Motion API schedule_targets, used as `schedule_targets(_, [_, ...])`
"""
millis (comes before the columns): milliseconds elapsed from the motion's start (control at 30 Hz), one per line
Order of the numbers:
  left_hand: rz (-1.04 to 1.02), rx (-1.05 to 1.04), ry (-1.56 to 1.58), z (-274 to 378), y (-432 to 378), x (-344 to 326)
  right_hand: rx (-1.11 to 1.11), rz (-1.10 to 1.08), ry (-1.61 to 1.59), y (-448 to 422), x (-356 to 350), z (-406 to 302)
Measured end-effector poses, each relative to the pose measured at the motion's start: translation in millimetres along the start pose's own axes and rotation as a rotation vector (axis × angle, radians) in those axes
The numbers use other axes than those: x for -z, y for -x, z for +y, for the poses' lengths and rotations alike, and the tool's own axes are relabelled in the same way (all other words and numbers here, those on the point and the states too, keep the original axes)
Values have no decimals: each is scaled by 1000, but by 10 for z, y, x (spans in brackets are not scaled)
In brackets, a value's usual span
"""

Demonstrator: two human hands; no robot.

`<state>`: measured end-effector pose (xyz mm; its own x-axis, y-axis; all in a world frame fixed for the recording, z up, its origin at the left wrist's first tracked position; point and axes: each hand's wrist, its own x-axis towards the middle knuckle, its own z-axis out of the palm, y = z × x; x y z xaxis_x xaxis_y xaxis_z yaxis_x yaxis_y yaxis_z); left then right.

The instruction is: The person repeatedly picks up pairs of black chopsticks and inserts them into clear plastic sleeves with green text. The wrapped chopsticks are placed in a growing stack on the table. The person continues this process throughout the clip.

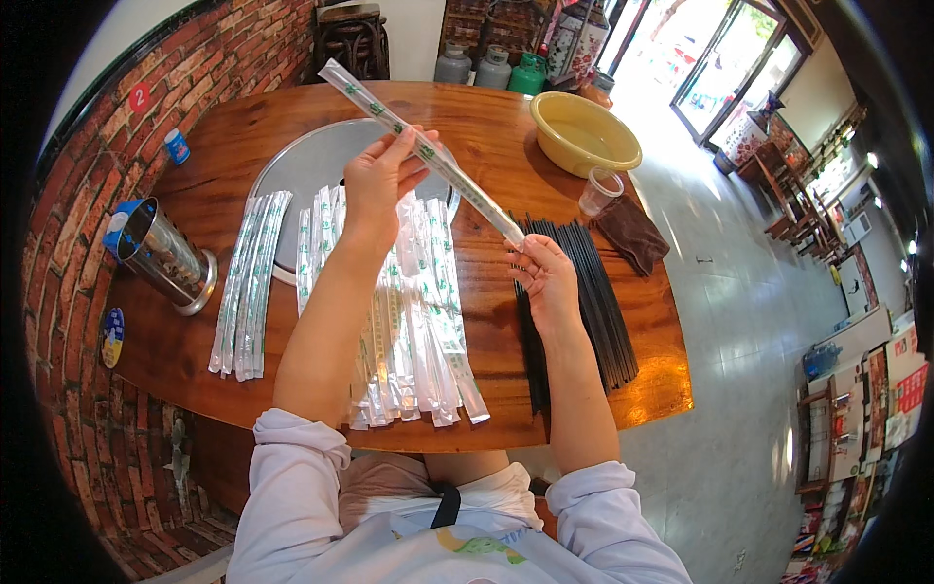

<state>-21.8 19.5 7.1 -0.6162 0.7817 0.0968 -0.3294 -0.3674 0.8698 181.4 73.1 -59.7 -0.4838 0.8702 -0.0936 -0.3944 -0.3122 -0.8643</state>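
A long, narrow plastic chopstick sleeve [467,188] with green print slants above the table. My left hand [383,175] grips it along its upper half. At its lower right end, my right hand [546,281] pinches it between thumb and fingers. Whether anything is inside cannot be told. Beneath my left forearm spreads a wide pile of similar sleeves [427,321], partly hidden by the arm. Farther left lies a narrower, neat bunch of sleeves [248,292]. Black chopsticks [602,314] lie side by side under and beside my right hand and forearm.
A round metal tray [292,164] lies behind the sleeves. Toward the left wall, a metal cylinder [164,255] stands near a small blue can [176,146]. A yellow basin [584,139], clear plastic cup [601,191] and brown cloth [633,232] sit along the wooden table's [489,292] right side.
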Motion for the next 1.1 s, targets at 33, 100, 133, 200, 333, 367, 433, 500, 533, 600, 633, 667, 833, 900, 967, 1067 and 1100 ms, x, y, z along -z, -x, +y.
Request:
schedule_targets(33, [6,-7,9,9,-5,12,3,-16,33,11,-18,-6])
schedule_targets(100, [18,-23,25,29,-9,24,31,-34,110,35,-67,0])
schedule_targets(133, [23,-36,12,31,-7,22,55,-36,154,51,-102,16])
schedule_targets(200, [33,-61,-14,22,5,3,129,-15,236,42,-132,45])
schedule_targets(333, [-16,-68,-94,-12,38,-32,137,-155,299,73,-191,-16])
schedule_targets(367, [-31,-66,-109,-27,48,-47,148,-179,328,68,-189,6])
schedule_targets(433, [-45,-60,-132,-35,59,-66,172,-225,387,69,-177,59])
schedule_targets(500, [-40,-52,-148,-34,66,-73,131,-231,386,89,-185,45])
schedule_targets(533, [-33,-58,-152,-42,57,-63,124,-251,388,99,-194,39])
schedule_targets(600, [-21,-70,-160,-58,36,-43,107,-292,365,97,-189,60])
schedule_targets(633, [-19,-66,-164,-54,50,-59,112,-300,379,102,-193,56])
schedule_targets(667, [-18,-63,-168,-41,84,-93,117,-307,393,111,-201,45])
schedule_targets(833, [-138,-77,-179,-131,149,-172,132,-319,332,114,-208,59])
schedule_targets(900, [-197,-32,-163,-151,203,-217,130,-321,260,114,-219,111])
schedule_targets(967, [-271,-4,-224,-212,240,-232,157,-347,175,130,-263,131])
schedule_targets(1067, [-310,26,-244,-295,340,-267,194,-356,142,146,-325,139])
schedule_targets(1100, [-303,34,-259,-286,372,-267,204,-351,150,154,-326,142])
